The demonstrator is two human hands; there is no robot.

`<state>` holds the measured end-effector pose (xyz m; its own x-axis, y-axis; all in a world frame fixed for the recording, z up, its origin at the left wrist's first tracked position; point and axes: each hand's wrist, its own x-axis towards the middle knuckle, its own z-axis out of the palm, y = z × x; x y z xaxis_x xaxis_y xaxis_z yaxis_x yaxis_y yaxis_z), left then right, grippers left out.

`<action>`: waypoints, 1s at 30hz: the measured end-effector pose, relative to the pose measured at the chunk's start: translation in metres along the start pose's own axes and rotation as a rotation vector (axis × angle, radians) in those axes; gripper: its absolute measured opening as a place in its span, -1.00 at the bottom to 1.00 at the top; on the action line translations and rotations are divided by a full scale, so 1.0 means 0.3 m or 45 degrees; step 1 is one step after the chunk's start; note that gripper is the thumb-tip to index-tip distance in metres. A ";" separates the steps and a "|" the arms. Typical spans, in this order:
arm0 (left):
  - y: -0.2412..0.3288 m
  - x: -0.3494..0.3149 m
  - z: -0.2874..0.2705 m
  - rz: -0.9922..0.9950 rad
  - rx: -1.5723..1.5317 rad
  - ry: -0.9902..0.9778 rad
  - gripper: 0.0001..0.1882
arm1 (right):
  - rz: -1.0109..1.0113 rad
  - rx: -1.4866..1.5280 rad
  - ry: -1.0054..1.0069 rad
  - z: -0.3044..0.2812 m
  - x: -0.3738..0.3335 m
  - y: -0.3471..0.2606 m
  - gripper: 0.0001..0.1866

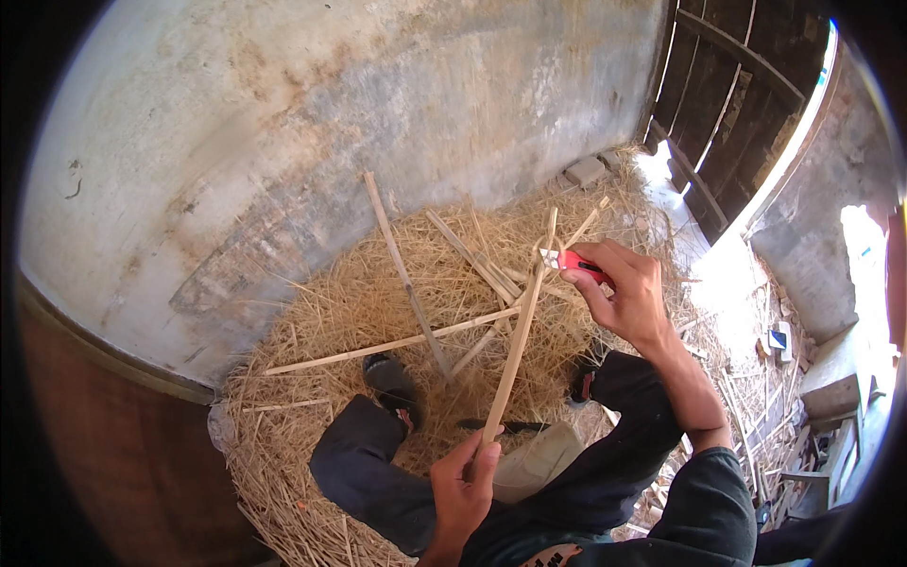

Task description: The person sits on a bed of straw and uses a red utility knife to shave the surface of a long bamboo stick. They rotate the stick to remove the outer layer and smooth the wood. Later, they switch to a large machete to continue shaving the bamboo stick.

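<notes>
My left hand [466, 480] is closed around the lower end of a long pale wooden stick [515, 354], which slants up and away from me. In my right hand [625, 288] is a red utility knife [583, 266], gripped between thumb and fingers. Its blade touches the stick close to the far end. A thin curled shaving [552, 244] stands beside the blade. Below the stick, between my legs, lies a dark long object [505, 426], partly hidden, next to a beige piece [540, 463] whose kind I cannot make out.
Straw and shavings [312, 444] cover the floor. Several loose sticks [397, 347] lie across them, one leaning on the stained wall [378, 113]. My shoes [392, 387] rest in the straw. A dark plank door [732, 104] stands at the far right, with grey blocks [586, 170] near it.
</notes>
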<state>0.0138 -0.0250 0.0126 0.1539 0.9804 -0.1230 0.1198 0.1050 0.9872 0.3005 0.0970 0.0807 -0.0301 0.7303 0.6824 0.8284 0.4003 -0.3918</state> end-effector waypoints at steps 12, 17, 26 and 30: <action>-0.091 -0.053 -0.076 -0.408 -0.311 -0.300 -0.68 | 0.498 -0.055 0.361 -0.116 0.088 0.258 -0.70; -0.066 -0.010 -0.070 -0.248 -0.267 -0.071 -0.71 | 0.519 0.257 0.101 -0.032 0.035 0.141 -0.61; -0.054 0.020 -0.029 -0.016 0.001 0.030 -0.71 | 0.357 0.462 -0.029 0.022 0.007 0.041 -0.62; -0.051 0.016 -0.024 0.031 0.080 0.031 -0.71 | 0.385 0.399 0.012 0.036 -0.010 0.055 -0.73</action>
<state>0.0057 -0.0207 -0.0024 0.1333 0.9864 -0.0957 0.1781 0.0711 0.9814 0.3082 0.1074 0.0657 0.1941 0.8360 0.5133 0.5891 0.3191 -0.7424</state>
